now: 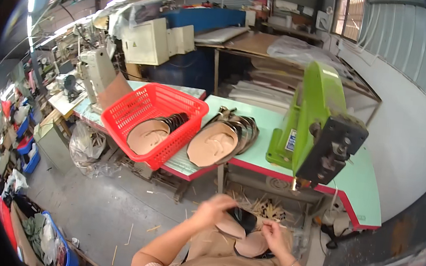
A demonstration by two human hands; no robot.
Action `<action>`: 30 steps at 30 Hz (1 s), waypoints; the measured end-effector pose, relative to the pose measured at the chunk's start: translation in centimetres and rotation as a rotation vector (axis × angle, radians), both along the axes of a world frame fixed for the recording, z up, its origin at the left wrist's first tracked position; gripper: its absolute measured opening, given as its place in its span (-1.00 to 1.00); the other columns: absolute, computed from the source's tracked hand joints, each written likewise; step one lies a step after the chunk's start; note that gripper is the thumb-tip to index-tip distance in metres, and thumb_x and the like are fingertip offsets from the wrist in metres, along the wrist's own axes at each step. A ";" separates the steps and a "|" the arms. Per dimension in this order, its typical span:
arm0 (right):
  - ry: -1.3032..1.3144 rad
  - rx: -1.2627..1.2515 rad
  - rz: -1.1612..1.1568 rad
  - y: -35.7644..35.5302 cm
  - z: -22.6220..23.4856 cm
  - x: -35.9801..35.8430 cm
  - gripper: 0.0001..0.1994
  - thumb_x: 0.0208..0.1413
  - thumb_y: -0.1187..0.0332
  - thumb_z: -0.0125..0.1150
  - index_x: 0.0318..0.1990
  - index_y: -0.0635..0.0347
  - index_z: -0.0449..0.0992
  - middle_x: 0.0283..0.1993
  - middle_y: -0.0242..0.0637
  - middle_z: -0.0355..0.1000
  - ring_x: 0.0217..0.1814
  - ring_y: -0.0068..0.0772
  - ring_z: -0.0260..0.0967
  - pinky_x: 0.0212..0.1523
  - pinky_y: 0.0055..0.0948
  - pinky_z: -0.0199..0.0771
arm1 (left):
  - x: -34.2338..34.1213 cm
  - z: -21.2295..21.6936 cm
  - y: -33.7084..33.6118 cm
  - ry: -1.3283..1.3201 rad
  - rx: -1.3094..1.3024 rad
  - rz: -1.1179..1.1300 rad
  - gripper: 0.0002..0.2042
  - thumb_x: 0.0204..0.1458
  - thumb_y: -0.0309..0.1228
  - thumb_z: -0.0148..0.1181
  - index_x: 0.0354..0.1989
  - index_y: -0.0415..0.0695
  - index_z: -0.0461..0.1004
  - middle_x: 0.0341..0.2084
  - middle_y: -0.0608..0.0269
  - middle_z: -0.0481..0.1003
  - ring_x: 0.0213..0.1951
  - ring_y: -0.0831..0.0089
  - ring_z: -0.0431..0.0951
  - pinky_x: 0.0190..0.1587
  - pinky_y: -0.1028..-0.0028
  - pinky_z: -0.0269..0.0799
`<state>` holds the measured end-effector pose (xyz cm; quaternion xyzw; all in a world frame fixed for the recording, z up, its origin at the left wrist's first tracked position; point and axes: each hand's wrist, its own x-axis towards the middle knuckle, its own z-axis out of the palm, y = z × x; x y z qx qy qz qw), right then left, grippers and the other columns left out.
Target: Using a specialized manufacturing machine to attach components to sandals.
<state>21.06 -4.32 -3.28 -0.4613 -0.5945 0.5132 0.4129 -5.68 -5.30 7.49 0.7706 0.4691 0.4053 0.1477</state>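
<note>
A beige-lined black piece (239,221), curved like a shoe upper, lies over my lap. My left hand (214,208) is at its upper left edge, smeared by motion, so its grip is unclear. On the other side my right hand (275,237) is closed, fingertips pinched together; what they hold is too small to make out. Another rounded beige part (252,245) shows between the hands. Ahead, a stack of similar beige-and-black pieces (213,144) rests on the green tabletop (256,163). A red plastic basket (155,159) to the left holds more of them.
A green machine (319,92) with a black head stands on the table at the right. Thin offcuts (267,209) litter the floor beneath. Blue bins (71,259) with fabric stand at lower left. Behind are a shelf table (252,43) and a pale electrical box (146,42).
</note>
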 end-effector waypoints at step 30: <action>-0.502 0.463 0.304 -4.2 -2.2 1.7 -0.84 -0.03 0.23 0.19 -0.40 0.09 0.55 -0.31 -0.31 0.48 -0.10 -0.29 0.37 0.03 -0.25 0.15 | 7.4 -14.7 -2.7 0.114 -0.588 -0.540 -0.70 0.06 -0.17 0.04 -0.22 -0.15 0.46 -0.36 -0.06 0.48 -0.34 0.01 0.47 -0.22 0.23 0.36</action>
